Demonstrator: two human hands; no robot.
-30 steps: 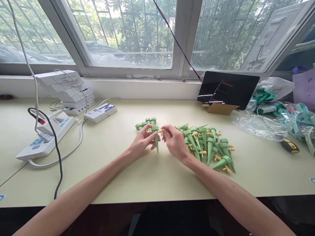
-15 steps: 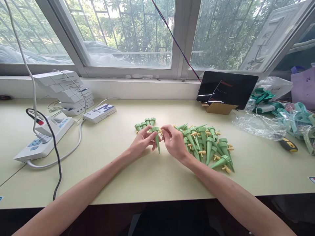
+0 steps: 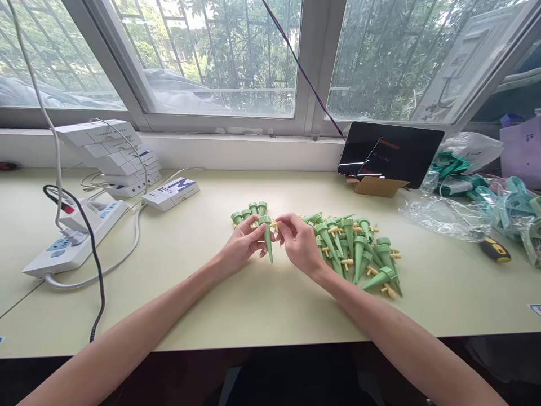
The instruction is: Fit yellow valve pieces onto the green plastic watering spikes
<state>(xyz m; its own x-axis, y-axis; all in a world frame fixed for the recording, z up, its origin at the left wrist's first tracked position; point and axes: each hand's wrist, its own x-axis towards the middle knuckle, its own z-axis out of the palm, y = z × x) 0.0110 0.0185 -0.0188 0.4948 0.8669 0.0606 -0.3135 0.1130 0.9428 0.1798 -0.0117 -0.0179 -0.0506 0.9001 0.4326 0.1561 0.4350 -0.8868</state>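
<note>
A green plant watering spike (image 3: 267, 241), cap up and point down, is pinched in my left hand (image 3: 244, 243) above the table. My right hand (image 3: 301, 243) is closed beside it, thumb and fingertips on the small yellow valve (image 3: 274, 223) at the spike's side. Behind my left hand several green spikes (image 3: 252, 209) lie together, partly covered by my fingers. To the right of my right hand is a heap of green spikes (image 3: 359, 248) with yellow valves, some hidden behind the hand.
A white power strip (image 3: 76, 242) with cables and a stack of white boxes (image 3: 114, 155) stand at left; a single white box (image 3: 171, 194) lies nearer. A tablet (image 3: 389, 152) leans on a cardboard stand at the back. Plastic bags (image 3: 448, 217) and a yellow-black handle (image 3: 495, 249) lie right.
The held spike has shifted slightly left and up with my left hand. The gap between it and my right fingertips looks a little wider, and more of the yellow valve shows.
</note>
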